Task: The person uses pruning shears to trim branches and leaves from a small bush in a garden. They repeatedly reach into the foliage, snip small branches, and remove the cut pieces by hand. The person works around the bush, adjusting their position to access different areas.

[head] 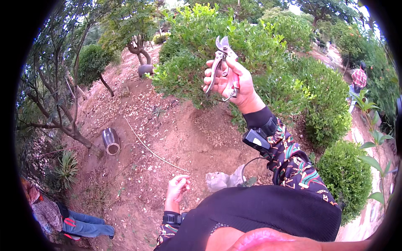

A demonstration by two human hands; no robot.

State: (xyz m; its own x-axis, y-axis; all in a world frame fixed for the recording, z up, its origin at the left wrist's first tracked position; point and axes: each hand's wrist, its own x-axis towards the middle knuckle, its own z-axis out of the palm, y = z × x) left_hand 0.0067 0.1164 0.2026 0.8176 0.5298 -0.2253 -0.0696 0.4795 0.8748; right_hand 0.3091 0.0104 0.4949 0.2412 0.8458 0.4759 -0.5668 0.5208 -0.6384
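Note:
A pair of pruning shears (223, 59) with metal blades and a red patch on one handle is held up in my right hand (230, 80), in front of a leafy green shrub (251, 44). The blades point upward and look parted. My left hand (178, 188) hangs low in front of my body, its fingers curled, above leaf-strewn soil; whether anything lies inside the fingers cannot be told. Just above it, a thin pale stick or cane (150, 150) stretches over the ground.
A dark glazed jar (111, 141) lies at the left near a slanting tree trunk. A round pot (145, 70) stands farther up the slope. Clipped bushes (344, 178) line the right. One person (88, 222) is at the lower left, another (359, 78) at the far right. Pale rocks (218, 181) lie close by.

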